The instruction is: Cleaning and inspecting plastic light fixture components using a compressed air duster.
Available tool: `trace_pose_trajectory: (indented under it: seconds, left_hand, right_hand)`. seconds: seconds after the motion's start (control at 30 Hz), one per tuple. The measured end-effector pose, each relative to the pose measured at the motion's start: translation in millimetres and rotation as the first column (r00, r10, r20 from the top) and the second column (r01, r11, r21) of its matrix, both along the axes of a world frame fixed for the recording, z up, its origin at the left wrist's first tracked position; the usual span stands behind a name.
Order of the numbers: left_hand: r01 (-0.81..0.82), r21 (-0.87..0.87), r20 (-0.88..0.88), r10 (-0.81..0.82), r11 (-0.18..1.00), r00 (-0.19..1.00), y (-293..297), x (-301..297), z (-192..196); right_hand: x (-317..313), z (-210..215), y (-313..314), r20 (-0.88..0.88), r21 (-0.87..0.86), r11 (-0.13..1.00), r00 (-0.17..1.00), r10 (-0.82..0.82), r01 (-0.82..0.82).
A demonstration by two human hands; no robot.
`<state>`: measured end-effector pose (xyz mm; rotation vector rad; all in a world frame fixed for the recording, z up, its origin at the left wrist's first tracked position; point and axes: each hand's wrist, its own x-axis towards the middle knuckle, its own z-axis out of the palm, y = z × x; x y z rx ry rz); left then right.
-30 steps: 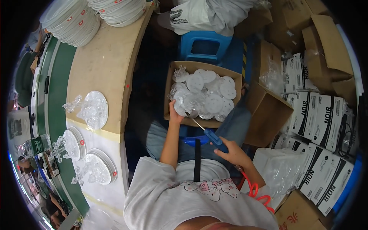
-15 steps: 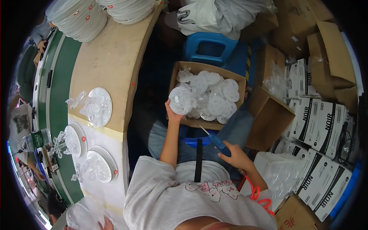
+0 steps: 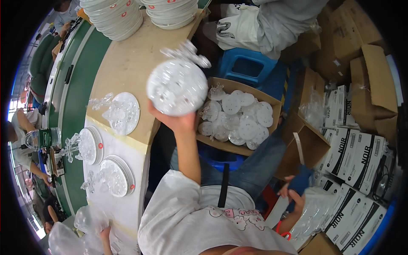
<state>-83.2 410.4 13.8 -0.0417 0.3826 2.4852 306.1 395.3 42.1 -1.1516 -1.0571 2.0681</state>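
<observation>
My left hand (image 3: 182, 122) grips the edge of a round white disc (image 3: 177, 87) with clear plastic pieces on it, raised beside the table's edge and smeared by motion. Loose clear parts trail off its far side. At the right, my right hand (image 3: 294, 197) is closed around a blue-handled screwdriver (image 3: 300, 182); its pale shaft points away from me and is blurred. In front of my lap, a cardboard box (image 3: 231, 147) holds many white discs (image 3: 247, 127) and clear pieces. Similar discs with clear parts (image 3: 123, 114) lie on the table at the left.
Tall stacks of white round plates (image 3: 112, 21) stand at the table's far end. A blue stool (image 3: 244, 63) with a seated person is beyond the box. White printed cartons (image 3: 355, 157) and open brown boxes (image 3: 312, 144) crowd the right. Another person's hand (image 3: 105, 233) touches plastic bags (image 3: 91, 219).
My left hand has lifted the disc from over the box, up and left toward the table. My right hand has swung right and nearer with the screwdriver. The view has shifted slightly.
</observation>
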Motion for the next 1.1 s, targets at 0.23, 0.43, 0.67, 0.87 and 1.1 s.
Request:
trace_pose_trajectory:
  seconds: [0.23,0.43,0.67,0.87,1.1]
  left_hand:
    - [-0.264,-0.076,-0.292,0.232,0.961,0.928,24.4,-105.1,-18.2]
    - [-0.538,-0.298,-0.426,0.394,0.788,0.814,11.6,-117.0,-33.9]
    - [-0.632,-0.638,-0.517,0.363,0.441,0.775,-3.6,-64.7,-22.0]
    - [-0.829,-0.559,-0.821,-0.125,-0.028,0.558,-6.6,-37.3,-28.8]
    - [-0.974,-0.225,-0.864,-0.469,0.03,0.185,9.2,26.5,-60.5]
  right_hand:
    - [-10.7,-80.1,-37.0,0.315,-0.308,0.925,0.893,0.321,-0.224]
    - [-25.3,-76.6,-38.2,0.225,-0.341,0.902,0.909,0.351,-0.264]
    - [-33.0,-76.2,-34.4,0.226,-0.349,0.897,0.904,0.362,-0.271]
    - [-35.2,-80.0,-34.2,0.175,-0.319,0.886,0.898,0.403,-0.336]
    - [-26.4,-82.8,-27.9,0.192,-0.349,0.896,0.915,0.355,-0.274]
